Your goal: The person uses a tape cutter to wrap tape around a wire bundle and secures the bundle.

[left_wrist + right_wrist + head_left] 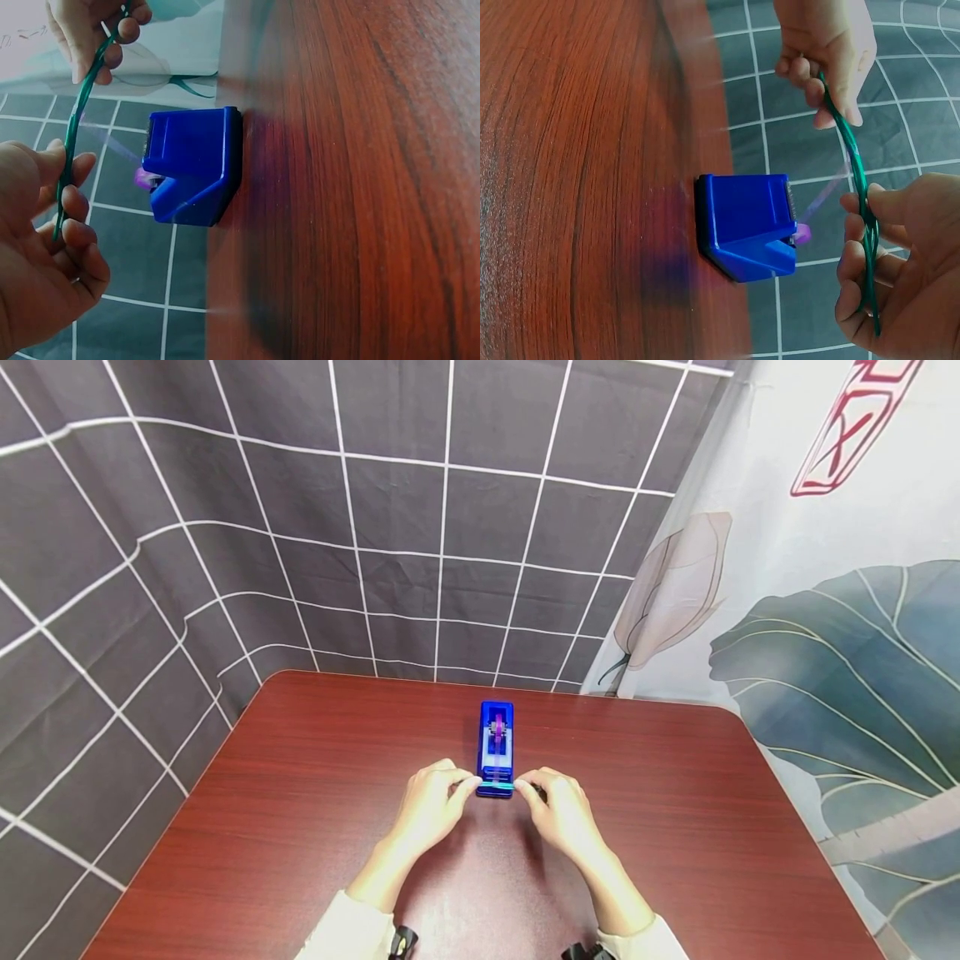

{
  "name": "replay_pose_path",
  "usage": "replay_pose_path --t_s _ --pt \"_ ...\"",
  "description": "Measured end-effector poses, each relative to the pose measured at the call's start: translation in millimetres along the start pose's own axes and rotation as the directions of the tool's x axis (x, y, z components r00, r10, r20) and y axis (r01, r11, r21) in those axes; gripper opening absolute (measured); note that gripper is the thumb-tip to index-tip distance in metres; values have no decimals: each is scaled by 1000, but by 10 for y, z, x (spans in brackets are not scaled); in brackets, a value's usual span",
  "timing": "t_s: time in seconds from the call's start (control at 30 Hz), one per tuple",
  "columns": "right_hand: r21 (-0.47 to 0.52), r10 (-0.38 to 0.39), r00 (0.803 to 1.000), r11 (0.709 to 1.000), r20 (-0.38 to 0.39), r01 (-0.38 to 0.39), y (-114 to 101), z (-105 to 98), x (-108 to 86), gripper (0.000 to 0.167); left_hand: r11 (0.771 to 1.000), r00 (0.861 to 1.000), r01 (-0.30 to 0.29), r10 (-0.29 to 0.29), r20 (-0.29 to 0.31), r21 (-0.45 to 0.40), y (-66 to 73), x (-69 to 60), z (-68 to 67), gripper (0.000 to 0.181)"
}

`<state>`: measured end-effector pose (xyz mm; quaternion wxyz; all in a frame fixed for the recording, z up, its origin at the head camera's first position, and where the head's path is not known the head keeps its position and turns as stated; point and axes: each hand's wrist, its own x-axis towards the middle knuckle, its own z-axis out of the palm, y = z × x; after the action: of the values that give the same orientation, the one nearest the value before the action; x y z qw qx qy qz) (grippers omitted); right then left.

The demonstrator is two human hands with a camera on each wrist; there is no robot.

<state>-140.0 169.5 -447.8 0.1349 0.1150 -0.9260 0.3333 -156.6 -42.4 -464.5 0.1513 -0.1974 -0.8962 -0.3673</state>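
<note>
A blue tape dispenser [496, 762] stands on the table with a purple-tinted tape roll [498, 727] in it. A strip of clear tape [826, 196] runs from the dispenser up to a thin bundle of green strands [76, 124], perhaps cable or cord, and meets it near its middle. My left hand [431, 802] pinches one end of the bundle between thumb and fingers. The other end is pinched by my right hand [562, 810]. Held taut between both hands, the bundle is above and in front of the dispenser's serrated edge [792, 201].
The reddish-brown wooden table [315, 793] extends on both sides of the dispenser. Behind it hangs a dark grey curtain [390, 502] with white grid lines. At the right is a pale curtain [757, 552] with leaf patterns.
</note>
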Motion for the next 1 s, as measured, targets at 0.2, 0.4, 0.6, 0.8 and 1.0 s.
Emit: replay_pose_path --t_s 0.2,0.4,0.6,0.8,1.0 --pt "20 -1 1000 1000 -13 1 20 14 5 6 1000 1000 -1 2 -13 8 12 7 -9 13" --pt "46 -37 999 998 -40 39 37 24 7 6 1000 1000 -1 2 -22 26 24 13 -21 10" --pt "50 -51 998 997 -48 54 40 31 8 6 1000 999 2 -1 -33 30 24 17 -19 9" --pt "-24 -97 995 995 -27 96 2 40 4 6 1000 999 1 0 -39 27 21 20 -17 7" --pt "-69 -158 987 986 -37 155 5 60 -9 4 999 1000 14 -13 -27 44 22 18 -18 7"
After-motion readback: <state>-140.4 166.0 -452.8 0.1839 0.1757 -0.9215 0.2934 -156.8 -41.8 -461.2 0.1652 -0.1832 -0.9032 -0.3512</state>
